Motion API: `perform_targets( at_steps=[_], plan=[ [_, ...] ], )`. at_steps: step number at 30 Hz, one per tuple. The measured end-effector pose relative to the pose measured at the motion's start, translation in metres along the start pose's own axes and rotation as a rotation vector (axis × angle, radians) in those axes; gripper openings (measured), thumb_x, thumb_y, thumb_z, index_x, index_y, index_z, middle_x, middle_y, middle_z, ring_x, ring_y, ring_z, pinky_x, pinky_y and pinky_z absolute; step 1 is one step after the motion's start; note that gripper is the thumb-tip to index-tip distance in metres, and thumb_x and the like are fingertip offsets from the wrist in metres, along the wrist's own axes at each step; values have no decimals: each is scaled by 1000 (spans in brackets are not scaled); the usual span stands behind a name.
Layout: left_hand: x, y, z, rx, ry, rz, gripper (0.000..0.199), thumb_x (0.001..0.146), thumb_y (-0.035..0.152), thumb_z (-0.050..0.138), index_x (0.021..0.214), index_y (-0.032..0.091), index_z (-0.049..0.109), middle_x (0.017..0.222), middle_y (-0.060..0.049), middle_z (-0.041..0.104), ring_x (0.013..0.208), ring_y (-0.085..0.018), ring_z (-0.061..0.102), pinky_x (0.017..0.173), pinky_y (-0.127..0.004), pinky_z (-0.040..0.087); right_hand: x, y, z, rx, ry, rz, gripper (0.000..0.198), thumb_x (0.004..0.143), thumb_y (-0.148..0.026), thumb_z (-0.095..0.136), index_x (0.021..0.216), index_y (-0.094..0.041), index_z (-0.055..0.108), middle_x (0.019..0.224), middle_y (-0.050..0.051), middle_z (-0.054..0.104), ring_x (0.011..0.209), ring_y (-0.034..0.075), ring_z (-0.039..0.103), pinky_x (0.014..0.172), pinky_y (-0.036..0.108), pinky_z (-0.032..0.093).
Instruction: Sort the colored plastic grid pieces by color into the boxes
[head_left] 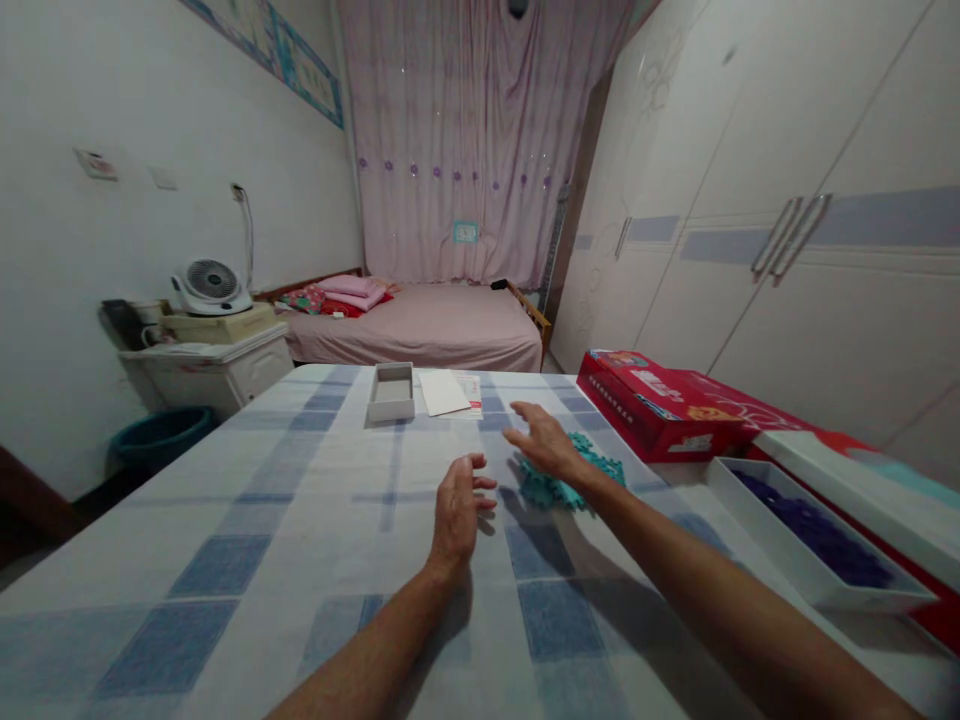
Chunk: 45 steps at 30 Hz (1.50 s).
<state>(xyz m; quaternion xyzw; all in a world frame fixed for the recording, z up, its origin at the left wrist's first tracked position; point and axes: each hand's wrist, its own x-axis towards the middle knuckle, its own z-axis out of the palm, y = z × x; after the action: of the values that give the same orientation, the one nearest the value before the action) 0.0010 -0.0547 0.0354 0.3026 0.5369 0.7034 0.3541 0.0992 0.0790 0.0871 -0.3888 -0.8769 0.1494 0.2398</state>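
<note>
A loose pile of teal puzzle-like pieces [600, 466] lies on the checked cloth, right of the middle. My right hand [546, 440] hovers over the left part of that pile, fingers spread and pointing left, holding nothing that I can see. To the left, my left hand [459, 508] is held over the cloth with its fingers apart and its palm turned toward the pile; nothing shows in it. The right hand and forearm hide part of the teal pieces, so their exact shape cannot be made out.
An open grey box [391, 394] stands at the table's far side, beside a white card [444, 392] and a printed sheet [474, 396]. Red boxes [660, 405] line the right edge. Nearer, a white tray [806, 585] holds dark purple pieces. Blue-and-white cloth [315, 520] covers the table.
</note>
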Motion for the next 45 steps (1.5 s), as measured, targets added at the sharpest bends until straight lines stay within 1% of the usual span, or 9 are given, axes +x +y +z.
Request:
perform_targets(
  at_steps=[4,13,17,20,25,29,33,37,45],
  plan=[
    [11,-6,-5,-61,115,27,48,85,58,44,101,16,61,116,-14,61,81,-15,65,56,-22,53,64,-34,46,-92,-137,90,55,85,-45,56,129,-12,51,129,15,57,119,25,53,98,34,40],
    [21,-9,-9,-37,183,-29,43,89,48,36,104,15,59,120,-15,58,90,-18,63,60,-25,52,133,-64,109,-139,-86,340,76,68,-49,75,126,-6,51,131,26,52,126,37,43,103,51,30],
    [20,-8,-7,4,168,-28,44,91,46,34,107,14,59,120,-15,58,93,-19,63,63,-26,53,141,-60,114,-92,-51,421,79,59,-36,82,126,-7,51,133,26,47,125,37,44,100,49,35],
    [21,-9,-8,12,159,-48,47,91,50,34,109,15,58,112,-15,63,90,-19,64,63,-26,53,140,-53,108,6,-6,428,56,72,-25,69,123,-9,53,129,22,52,118,31,52,95,41,41],
    [22,-13,-12,20,132,-32,49,88,54,39,109,15,59,104,-13,65,80,-17,66,60,-25,52,128,-35,66,221,95,352,28,81,-11,46,102,-15,64,104,9,67,96,18,61,83,28,45],
    [20,-11,-14,56,130,-57,50,85,55,42,109,15,60,92,-10,66,65,-14,62,52,-25,49,81,3,-1,335,197,281,26,81,-18,46,98,-18,66,93,0,69,85,13,60,75,24,46],
    [19,-10,-13,76,126,-58,50,83,56,44,107,16,62,91,-7,67,66,-15,62,51,-25,49,-23,67,-78,563,341,247,30,76,-30,50,98,-15,65,89,2,68,75,13,59,67,24,46],
    [20,-10,-12,106,104,-75,53,80,59,46,105,16,64,90,-7,67,70,-16,63,55,-26,49,-135,133,-137,512,607,481,41,69,-37,57,103,-16,62,88,2,66,73,14,58,63,25,44],
    [18,-7,-12,138,107,-89,55,77,61,49,104,16,65,91,-7,68,75,-19,64,58,-28,49,-216,210,-171,68,712,806,39,72,-32,47,101,-16,67,85,6,67,72,19,58,62,30,44]
  ],
)
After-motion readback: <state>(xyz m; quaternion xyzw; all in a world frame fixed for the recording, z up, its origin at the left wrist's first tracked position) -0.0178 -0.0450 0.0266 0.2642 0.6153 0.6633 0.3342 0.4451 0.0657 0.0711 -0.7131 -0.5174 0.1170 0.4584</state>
